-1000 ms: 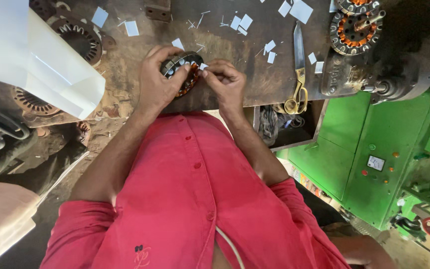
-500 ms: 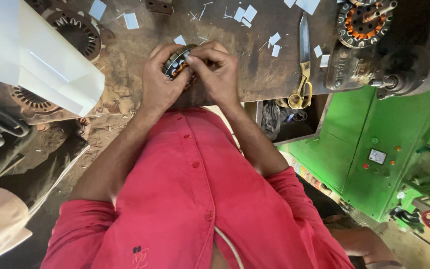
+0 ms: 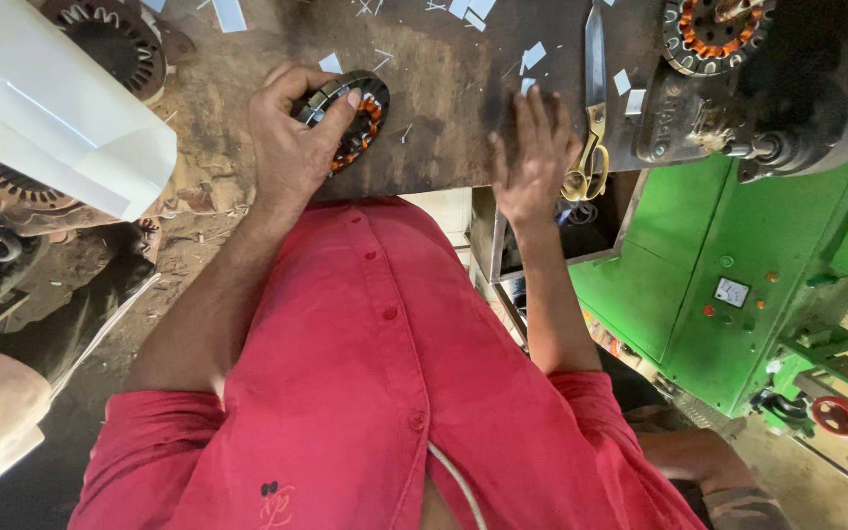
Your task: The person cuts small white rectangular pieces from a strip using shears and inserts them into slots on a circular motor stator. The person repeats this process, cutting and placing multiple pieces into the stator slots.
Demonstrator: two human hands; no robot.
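Stator (image 3: 353, 118) sits clamped in the left hand (image 3: 291, 147); the right hand (image 3: 532, 162) lies flat, fingers apart, scissors (image 3: 593, 108) at its 2 o'clock, paper scraps (image 3: 532, 54) around.

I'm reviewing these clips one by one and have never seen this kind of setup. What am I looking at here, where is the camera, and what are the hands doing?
The camera sits on the person's head and looks straight down, so the red shirt fills the lower part of the picture and the workbench lies above it. No robot is involved, only two bare hands. The left hand grips a round motor stator, a metal ring with orange windings. The right hand lies flat on the bench and holds nothing, beside yellow-handled scissors. Small white paper slips are scattered on the bench. A white sheet is at the left, and a green machine stands at the right.
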